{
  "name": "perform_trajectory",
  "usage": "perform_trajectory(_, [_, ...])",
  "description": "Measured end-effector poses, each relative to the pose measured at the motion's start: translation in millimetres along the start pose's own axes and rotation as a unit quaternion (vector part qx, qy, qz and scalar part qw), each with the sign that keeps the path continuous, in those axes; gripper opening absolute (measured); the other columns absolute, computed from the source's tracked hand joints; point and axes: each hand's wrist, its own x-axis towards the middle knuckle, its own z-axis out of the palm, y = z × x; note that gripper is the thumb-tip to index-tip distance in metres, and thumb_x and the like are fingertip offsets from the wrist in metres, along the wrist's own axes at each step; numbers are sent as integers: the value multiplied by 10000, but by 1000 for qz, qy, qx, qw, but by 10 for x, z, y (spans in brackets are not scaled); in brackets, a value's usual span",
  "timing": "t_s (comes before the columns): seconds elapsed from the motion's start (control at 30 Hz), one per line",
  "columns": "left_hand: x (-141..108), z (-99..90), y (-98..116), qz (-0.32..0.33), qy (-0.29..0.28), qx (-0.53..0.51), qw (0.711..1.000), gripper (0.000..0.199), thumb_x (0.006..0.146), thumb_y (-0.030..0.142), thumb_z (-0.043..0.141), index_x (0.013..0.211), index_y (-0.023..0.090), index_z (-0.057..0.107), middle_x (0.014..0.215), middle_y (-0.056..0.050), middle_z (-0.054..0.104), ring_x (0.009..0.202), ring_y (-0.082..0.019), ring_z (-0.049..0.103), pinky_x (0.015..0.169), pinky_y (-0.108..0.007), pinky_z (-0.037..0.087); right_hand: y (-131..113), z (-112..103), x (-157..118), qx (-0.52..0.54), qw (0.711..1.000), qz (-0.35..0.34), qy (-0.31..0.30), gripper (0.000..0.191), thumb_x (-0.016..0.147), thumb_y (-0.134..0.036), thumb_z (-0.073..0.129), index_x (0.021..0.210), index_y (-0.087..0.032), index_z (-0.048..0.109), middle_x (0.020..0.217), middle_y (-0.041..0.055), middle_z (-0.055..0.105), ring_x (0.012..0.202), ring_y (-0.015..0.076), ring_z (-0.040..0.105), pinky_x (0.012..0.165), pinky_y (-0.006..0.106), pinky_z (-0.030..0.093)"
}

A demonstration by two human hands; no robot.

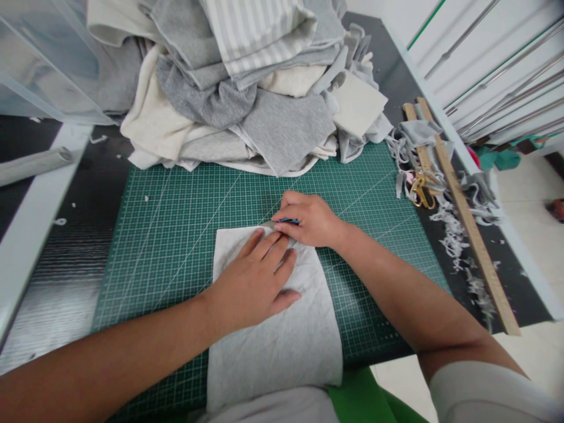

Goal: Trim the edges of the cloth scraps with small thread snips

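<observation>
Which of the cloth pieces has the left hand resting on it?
The light grey piece spread out on the green cutting mat; unlike those in the jumbled heap beyond, it lies by itself, under the left hand.

A loose, pale grey short sleeve ended just above the right elbow, toward four o'clock; a greyish shirt front showed at six, green cloth at five.

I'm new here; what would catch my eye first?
Probably the heap of grey and cream fabric at the far end of the green gridded mat. Nearer, the left hand rests spread on pale grey cloth, while the right hand holds a blue object by the cloth's far edge.
</observation>
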Motion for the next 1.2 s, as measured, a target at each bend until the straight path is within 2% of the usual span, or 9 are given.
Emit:
perform_trajectory(0.4, [2,-12,5,-1,1,-10,1000,615,915,584,530,1305,110,560,1375,-211,503,1333,-380,415,1157,-583,312,-18,-18,8,-11,1000,9,-17,190,879,-319,649,962,-183,753,907,36,630,792,142,611,651,259,442])
perform_trajectory(0.6, [-1,-11,1,1,0,-11,1000,618,918,589,521,1304,109,562,1369,-211,506,1331,-381,416,1157,-582,311,-28,-17,21,-23,999,10,-29,181,891,-321,632,931,-190,752,895,32,622,784,140,598,644,260,423])
perform_trajectory(1.2, [8,-9,1,0,-1,-7,1000,610,918,586,519,1304,116,568,1365,-208,507,1322,-383,423,1148,-585,327,-11,1,40,1,1000,11,-19,182,875,-327,643,937,-193,749,905,33,633,787,143,595,658,263,428])
